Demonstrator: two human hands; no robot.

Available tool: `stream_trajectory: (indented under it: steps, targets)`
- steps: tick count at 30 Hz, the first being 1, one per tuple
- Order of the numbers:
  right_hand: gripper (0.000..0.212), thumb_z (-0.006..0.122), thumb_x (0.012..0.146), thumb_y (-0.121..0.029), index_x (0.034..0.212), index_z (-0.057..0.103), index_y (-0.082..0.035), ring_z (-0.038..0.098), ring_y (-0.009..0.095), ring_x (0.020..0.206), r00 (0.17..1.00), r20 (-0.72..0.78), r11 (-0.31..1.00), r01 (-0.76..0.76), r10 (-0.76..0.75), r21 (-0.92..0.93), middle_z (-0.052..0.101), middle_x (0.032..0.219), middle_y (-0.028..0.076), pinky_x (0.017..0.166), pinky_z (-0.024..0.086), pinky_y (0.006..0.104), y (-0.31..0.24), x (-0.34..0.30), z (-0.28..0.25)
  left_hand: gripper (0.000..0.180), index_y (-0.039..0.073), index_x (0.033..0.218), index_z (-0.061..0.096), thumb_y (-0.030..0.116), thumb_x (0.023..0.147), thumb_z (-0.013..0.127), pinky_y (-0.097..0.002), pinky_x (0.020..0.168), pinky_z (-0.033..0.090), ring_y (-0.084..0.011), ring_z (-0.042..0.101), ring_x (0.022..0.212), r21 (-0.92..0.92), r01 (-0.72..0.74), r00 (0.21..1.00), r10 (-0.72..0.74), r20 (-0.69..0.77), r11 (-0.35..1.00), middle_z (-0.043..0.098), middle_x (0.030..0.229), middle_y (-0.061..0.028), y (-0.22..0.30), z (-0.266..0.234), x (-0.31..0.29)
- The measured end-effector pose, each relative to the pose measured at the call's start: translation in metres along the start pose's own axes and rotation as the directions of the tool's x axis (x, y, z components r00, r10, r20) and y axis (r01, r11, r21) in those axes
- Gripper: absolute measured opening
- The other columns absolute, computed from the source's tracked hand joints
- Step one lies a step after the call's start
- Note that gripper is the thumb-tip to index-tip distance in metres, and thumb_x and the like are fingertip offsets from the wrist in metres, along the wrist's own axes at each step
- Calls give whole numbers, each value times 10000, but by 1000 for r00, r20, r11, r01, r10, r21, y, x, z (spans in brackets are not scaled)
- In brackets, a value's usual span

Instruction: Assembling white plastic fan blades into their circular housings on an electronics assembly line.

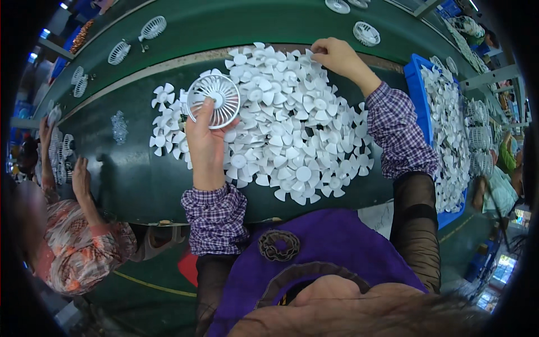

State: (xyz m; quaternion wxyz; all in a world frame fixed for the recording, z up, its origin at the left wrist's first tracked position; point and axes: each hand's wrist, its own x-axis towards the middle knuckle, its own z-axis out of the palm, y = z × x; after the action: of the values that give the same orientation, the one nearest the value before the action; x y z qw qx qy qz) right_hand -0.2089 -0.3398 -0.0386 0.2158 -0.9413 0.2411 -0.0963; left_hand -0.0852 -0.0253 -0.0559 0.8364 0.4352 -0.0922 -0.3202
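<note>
My left hand [205, 126] is closed around a round white fan grille [229, 101], its thumb lying over the front ribs near the hub. The grille is raised over the left part of a large heap of white fan blades [281, 121] spread on the dark green work surface. My right hand [339, 56] reaches to the far edge of the heap. Its fingers are bent and drawn together beside the outermost blades; whatever is between the fingertips, if anything, is hidden.
Left of the heap lies a small pile of clear pieces [119, 128]. A blue crate [415, 92] filled with white blades stands at right. Beyond the heap, a green conveyor belt [252, 25] carries several white grilles. A co-worker's hands [81, 180] are near more grilles at far left.
</note>
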Motion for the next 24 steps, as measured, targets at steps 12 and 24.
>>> stream_trajectory:
  steps: [12,24]
  targets:
    - [168,554,670,-100,816,604,-35,553,374,800,966,53,966,255,-254,-25,577,792,187,712,451,432,16,44,36,263,19,1083,571,192,889,605,-348,548,587,-180,679,749,39,-12,996,15,-91,999,658,929,-74,8,-12,-4]
    - [85,636,686,35,745,583,5,492,82,613,990,139,888,-48,-18,456,554,670,5,566,393,231,0,14,-22,380,26,1155,538,284,890,623,-264,558,558,-128,668,802,5,26,1000,-26,2,1000,656,991,-54,-2,-4,2]
